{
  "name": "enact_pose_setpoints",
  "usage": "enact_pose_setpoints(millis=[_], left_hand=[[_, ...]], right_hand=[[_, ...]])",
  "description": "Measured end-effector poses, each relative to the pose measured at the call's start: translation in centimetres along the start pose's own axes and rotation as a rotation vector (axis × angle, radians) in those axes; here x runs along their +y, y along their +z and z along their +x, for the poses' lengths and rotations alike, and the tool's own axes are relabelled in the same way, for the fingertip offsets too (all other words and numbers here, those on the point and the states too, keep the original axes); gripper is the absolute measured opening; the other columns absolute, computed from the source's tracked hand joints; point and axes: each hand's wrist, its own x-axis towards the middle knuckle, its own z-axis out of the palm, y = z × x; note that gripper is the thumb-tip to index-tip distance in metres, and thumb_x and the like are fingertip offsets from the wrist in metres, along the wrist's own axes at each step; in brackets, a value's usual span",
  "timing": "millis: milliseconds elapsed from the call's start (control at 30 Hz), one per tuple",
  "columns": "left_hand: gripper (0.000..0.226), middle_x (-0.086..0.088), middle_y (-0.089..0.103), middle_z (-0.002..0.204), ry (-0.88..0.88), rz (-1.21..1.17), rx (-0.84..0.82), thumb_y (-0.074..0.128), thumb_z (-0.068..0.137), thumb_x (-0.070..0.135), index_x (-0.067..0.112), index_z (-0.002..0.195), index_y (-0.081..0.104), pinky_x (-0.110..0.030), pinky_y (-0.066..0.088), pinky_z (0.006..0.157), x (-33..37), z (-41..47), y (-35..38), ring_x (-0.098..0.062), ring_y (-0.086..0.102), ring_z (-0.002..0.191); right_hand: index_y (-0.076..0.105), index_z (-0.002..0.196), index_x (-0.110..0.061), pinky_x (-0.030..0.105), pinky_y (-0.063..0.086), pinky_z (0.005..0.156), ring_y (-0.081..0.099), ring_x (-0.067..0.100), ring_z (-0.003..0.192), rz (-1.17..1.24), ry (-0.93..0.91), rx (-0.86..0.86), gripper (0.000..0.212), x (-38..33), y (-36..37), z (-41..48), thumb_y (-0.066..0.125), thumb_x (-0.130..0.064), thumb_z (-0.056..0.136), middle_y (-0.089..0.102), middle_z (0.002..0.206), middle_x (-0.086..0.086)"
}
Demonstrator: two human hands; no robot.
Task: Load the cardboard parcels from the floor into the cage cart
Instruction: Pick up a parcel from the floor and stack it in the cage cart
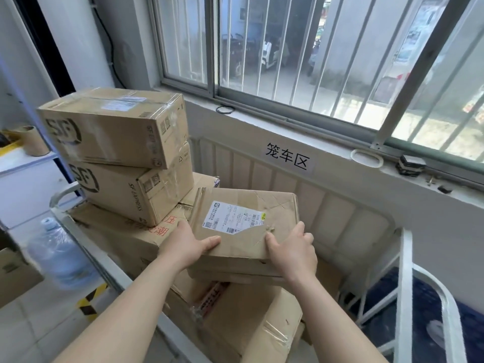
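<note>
Parcel (262, 205) corners: left hand (187, 244), right hand (293, 248)

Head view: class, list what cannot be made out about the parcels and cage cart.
- Label print on held parcel: too small.
- Held parcel's underside: hidden by its top; resting or lifted unclear.
- Cage cart floor: covered by stacked boxes.
- Box at left: cut by frame edge.

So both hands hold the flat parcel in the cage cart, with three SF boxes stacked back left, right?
Not three: the head view shows two stacked SF boxes, the upper box and the lower box. The left hand and right hand do hold the flat parcel in the cage cart.
</note>
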Motion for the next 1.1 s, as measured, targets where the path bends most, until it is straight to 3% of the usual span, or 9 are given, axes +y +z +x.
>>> enact_pose_setpoints(millis=[333,467,600,767,967,1100], left_hand=[[0.091,-0.006,0.054,0.133,-0.025,0.072,-0.026,0.070,0.067,0.070,0.011,0.129,0.043,-0.041,0.046,0.098,-2.3,2.8,-3.2,-0.027,0.052,0.121],[0.108,0.000,0.059,0.130,0.014,0.080,-0.123,0.063,0.046,0.084,0.018,0.130,0.044,-0.040,0.048,0.095,-3.3,3.9,-2.9,-0.024,0.057,0.116],[0.097,-0.004,0.056,0.132,0.063,0.126,-0.136,0.072,0.062,0.072,0.014,0.133,0.040,-0.039,0.048,0.095,-3.1,4.8,-3.1,-0.026,0.055,0.118],[0.095,-0.009,0.050,0.140,0.121,0.247,-0.197,0.067,0.074,0.066,0.007,0.139,0.031,-0.036,0.045,0.096,-2.6,5.1,-3.3,-0.028,0.051,0.125],[0.087,-0.007,0.037,0.145,0.419,0.450,-0.111,0.061,0.081,0.062,0.013,0.145,0.027,-0.039,0.037,0.105,-0.6,4.6,-4.0,-0.029,0.036,0.132],[0.059,0.002,0.045,0.136,0.735,0.419,-0.040,0.049,0.090,0.057,0.019,0.135,0.038,-0.033,0.033,0.103,2.1,2.8,-3.4,-0.022,0.041,0.127]], right_hand=[[0.033,0.135,-0.007,0.041,0.045,0.091,0.054,0.038,0.116,-0.046,0.003,-0.083,0.069,-4.1,2.6,0.2,0.052,-0.056,0.091,0.046,0.132,0.017],[0.032,0.138,-0.005,0.038,0.044,0.088,0.050,0.036,0.121,-0.065,0.089,-0.098,0.069,-4.1,3.9,-0.4,0.050,-0.054,0.092,0.044,0.136,0.019],[0.031,0.137,-0.003,0.040,0.047,0.086,0.054,0.038,0.118,-0.057,0.159,-0.079,0.069,-4.1,5.0,-0.7,0.047,-0.054,0.093,0.043,0.139,0.019],[0.032,0.139,-0.004,0.042,0.044,0.095,0.049,0.035,0.123,-0.105,0.185,-0.030,0.069,-4.3,5.4,-1.4,0.042,-0.057,0.094,0.043,0.140,0.017],[0.042,0.131,-0.013,0.039,0.033,0.108,0.041,0.028,0.132,-0.232,0.078,0.157,0.055,-4.6,4.5,-3.2,0.047,-0.054,0.095,0.047,0.138,0.009],[0.029,0.149,-0.014,0.038,0.020,0.118,0.026,0.023,0.144,-0.235,0.069,0.241,0.062,-3.5,2.6,-5.5,0.042,-0.049,0.099,0.034,0.154,0.005]])
